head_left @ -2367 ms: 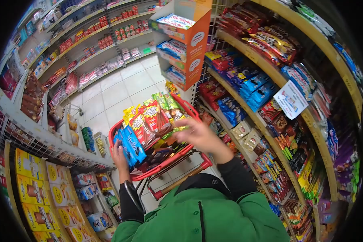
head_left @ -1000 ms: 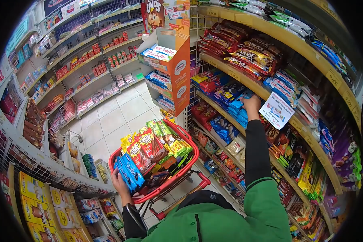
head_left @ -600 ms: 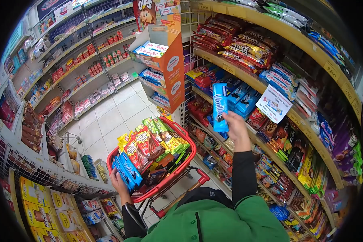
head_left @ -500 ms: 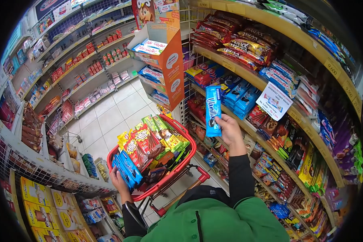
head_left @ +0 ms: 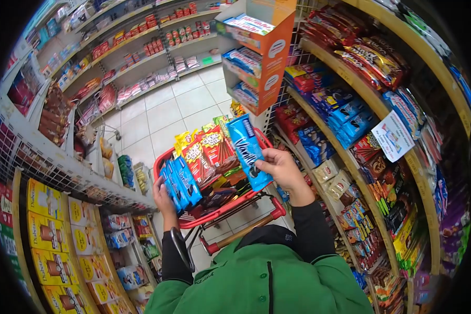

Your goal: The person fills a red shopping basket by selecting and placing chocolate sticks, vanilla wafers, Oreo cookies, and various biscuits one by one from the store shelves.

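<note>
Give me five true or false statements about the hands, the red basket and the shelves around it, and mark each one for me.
1. The right hand holds a blue Vanilla packet. True.
2. The left hand is reaching up to a shelf. False: the left hand is low, beside the blue packets at one side of the red basket.
3. Red Choki Stix packets are in the basket. True.
4. The tall cardboard display stand is plain green. False: its visible side panel is orange with white printing.
5. A white paper sign hangs among the goods on the right side of the picture. True.
</note>
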